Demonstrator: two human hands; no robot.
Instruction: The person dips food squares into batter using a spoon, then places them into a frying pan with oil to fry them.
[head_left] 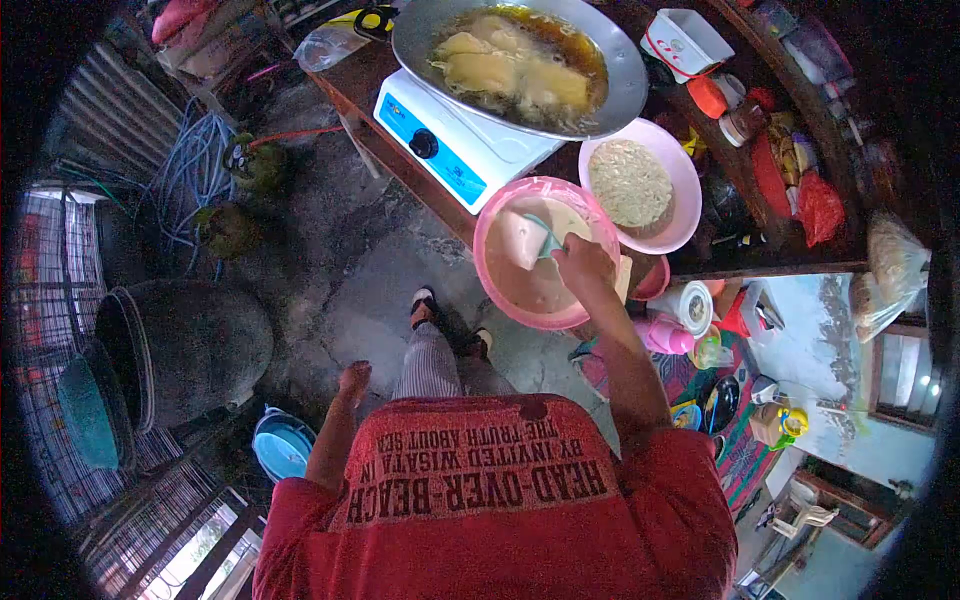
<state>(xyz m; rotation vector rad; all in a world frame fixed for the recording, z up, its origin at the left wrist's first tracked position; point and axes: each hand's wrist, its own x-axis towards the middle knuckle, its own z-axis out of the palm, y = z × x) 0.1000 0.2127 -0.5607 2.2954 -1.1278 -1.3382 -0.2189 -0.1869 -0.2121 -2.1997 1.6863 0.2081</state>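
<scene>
Red shirt (480, 560): spreading nearest, soft cloth bearing dark lettering.
Left hand (355, 378): hanging at the left above the floor (340, 300); how far its fingers are opening, I cannot tell.
White stove (500, 135): standing far of the pink tub, its blue front carrying a round black knob (424, 144).
Metal wok (628, 80): sitting on the stove, yellowish pieces (480, 72) lying in brown oil.
Pink tub (540, 318): holding smooth, pale liquid (512, 285), the right forearm crossing its rim.
Dipper (522, 240): resting inside the tub.
Right hand (588, 268): gripping the dipper's handle, fingers closing around it.
Pale pink bowl (683, 205): standing just beyond, holding whitish, rough-textured food (630, 182).
</scene>
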